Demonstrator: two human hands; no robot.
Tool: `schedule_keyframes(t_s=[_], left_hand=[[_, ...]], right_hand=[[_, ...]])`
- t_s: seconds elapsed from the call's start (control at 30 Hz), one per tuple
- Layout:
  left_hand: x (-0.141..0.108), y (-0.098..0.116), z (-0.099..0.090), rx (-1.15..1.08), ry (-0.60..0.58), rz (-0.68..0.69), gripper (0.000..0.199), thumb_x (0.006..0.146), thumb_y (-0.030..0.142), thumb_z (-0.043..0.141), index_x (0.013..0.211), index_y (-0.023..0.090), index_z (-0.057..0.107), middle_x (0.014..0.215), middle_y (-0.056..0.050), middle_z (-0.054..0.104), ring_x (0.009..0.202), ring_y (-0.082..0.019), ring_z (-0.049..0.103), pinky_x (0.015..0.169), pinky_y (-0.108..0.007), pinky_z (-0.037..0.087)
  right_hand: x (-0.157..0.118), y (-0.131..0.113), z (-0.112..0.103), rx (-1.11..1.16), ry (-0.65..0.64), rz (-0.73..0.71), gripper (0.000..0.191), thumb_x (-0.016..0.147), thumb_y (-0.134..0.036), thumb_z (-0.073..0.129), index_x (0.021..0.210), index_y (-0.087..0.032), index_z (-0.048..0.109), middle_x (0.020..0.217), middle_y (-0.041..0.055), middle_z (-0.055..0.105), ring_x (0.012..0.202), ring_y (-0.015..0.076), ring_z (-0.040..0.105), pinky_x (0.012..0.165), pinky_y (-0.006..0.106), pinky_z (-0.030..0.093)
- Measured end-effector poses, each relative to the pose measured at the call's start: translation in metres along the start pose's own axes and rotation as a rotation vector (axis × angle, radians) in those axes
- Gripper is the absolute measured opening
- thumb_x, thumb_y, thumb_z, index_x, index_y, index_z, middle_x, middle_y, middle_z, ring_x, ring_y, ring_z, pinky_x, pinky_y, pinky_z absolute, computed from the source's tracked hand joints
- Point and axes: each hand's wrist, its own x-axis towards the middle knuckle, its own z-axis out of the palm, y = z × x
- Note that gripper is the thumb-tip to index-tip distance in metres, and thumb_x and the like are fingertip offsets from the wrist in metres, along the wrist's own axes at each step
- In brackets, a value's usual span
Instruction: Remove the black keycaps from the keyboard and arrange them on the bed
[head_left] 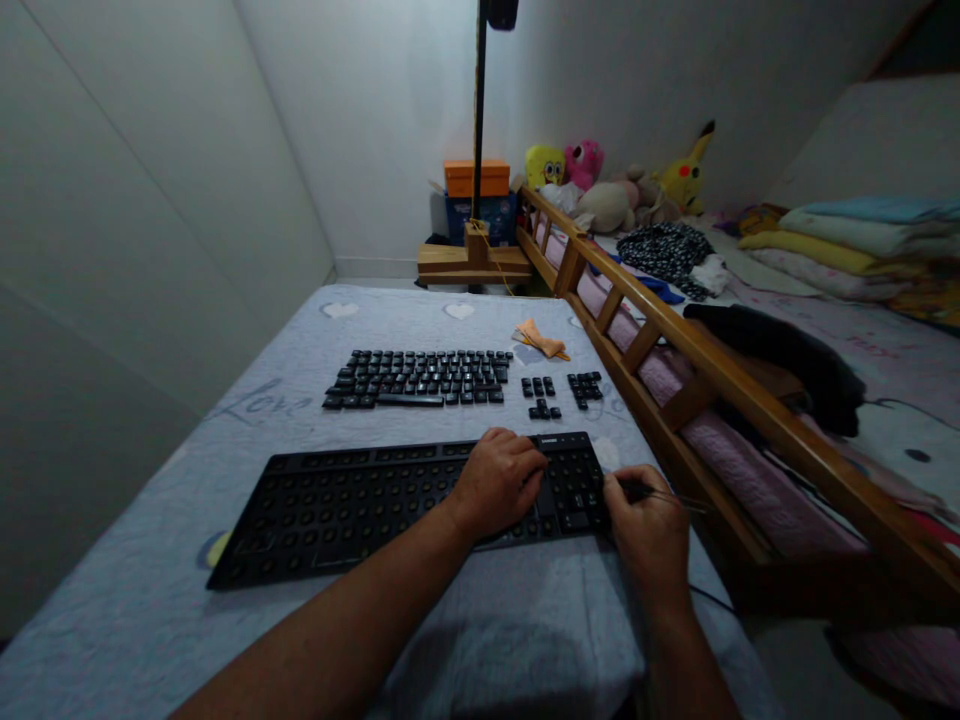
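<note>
A black keyboard point(352, 500) lies on the cloth-covered table, most of its key positions bare, with some keycaps still on its right end. My left hand point(501, 485) rests on the keyboard right of its middle, fingers curled; anything under them is hidden. At the keyboard's right edge, my right hand point(646, 520) is closed around a thin metal tool point(675, 498) whose prongs point right. Beyond the keyboard, loose black keycaps point(424, 378) are laid out in rows, with smaller groups of keycaps point(538, 386) to their right.
An orange cloth piece point(541, 338) lies near the table's far right corner. A wooden bed rail point(660, 320) runs along the right side. Behind the table stands a wooden base point(450, 262) with a black pole. A cable trails by my right wrist.
</note>
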Motion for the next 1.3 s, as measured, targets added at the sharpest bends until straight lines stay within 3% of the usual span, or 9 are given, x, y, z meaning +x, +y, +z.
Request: schedule_keyframes(t_s=[0.53, 1.3], left_hand=[[0.000, 0.000, 0.000, 0.003, -0.002, 0.000, 0.011, 0.086, 0.018, 0.058, 0.090, 0.020, 0.069, 0.087, -0.003, 0.069, 0.084, -0.020, 0.058, 0.081, -0.036, 0.041], [0.000, 0.000, 0.000, 0.003, -0.003, 0.012, 0.010, 0.086, 0.018, 0.059, 0.090, 0.020, 0.068, 0.087, -0.003, 0.069, 0.083, -0.020, 0.058, 0.081, -0.035, 0.042]], right_hand=[[0.006, -0.008, -0.004, -0.024, -0.051, 0.097, 0.024, 0.072, -0.045, 0.056, 0.069, -0.021, 0.059, 0.063, 0.0049, 0.066, 0.058, 0.0213, 0.062, 0.062, 0.031, 0.045], [0.017, 0.002, -0.006, 0.046, -0.104, 0.154, 0.025, 0.069, -0.043, 0.058, 0.066, -0.019, 0.062, 0.062, 0.0060, 0.066, 0.060, 0.0222, 0.062, 0.061, 0.032, 0.046]])
